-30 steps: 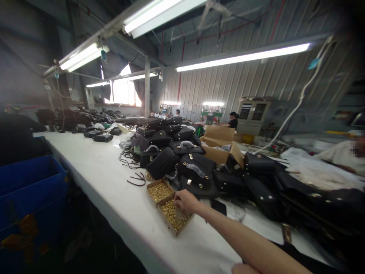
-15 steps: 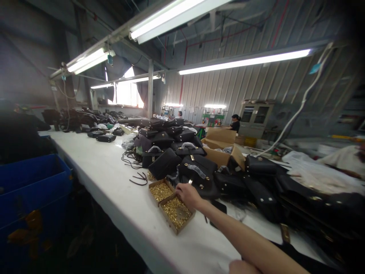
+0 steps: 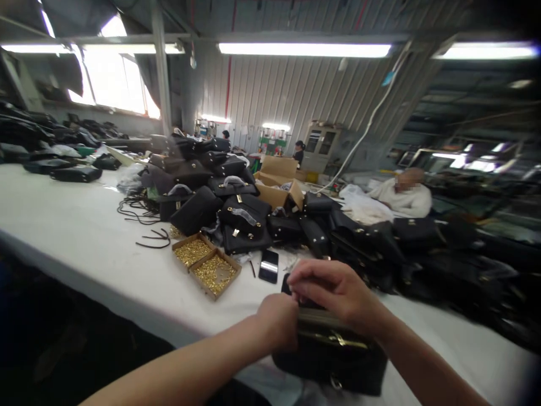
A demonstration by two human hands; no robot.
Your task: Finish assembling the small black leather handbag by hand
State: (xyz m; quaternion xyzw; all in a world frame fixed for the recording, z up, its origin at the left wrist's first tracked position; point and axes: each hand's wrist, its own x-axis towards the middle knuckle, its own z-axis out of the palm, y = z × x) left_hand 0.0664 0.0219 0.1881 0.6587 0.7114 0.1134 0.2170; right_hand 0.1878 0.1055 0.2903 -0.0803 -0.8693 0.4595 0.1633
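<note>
A black handbag (image 3: 333,361) with gold-coloured fittings lies at the table's near side, right in front of me. My left hand (image 3: 279,322) is closed at the bag's left edge, its fingertips hidden against the bag. Over the bag's upper end, my right hand (image 3: 332,288) is closed with thumb and fingers pinched together. Whatever may be between those fingertips is too small to make out. Left of the hands, two joined shallow cardboard trays (image 3: 236,269) hold many small gold-coloured metal pieces (image 3: 213,272).
A dark phone (image 3: 269,266) lies between the trays and my hands. Black handbags (image 3: 247,217) are piled behind, beside an open cardboard box (image 3: 274,194). Black cords (image 3: 154,241) lie left on the white table (image 3: 127,282). A person in white (image 3: 406,197) sits across the table.
My right hand has left the gold pieces in the trays and come back to the handbag. The left hand has come fully into view beside it. My view has turned right and down.
</note>
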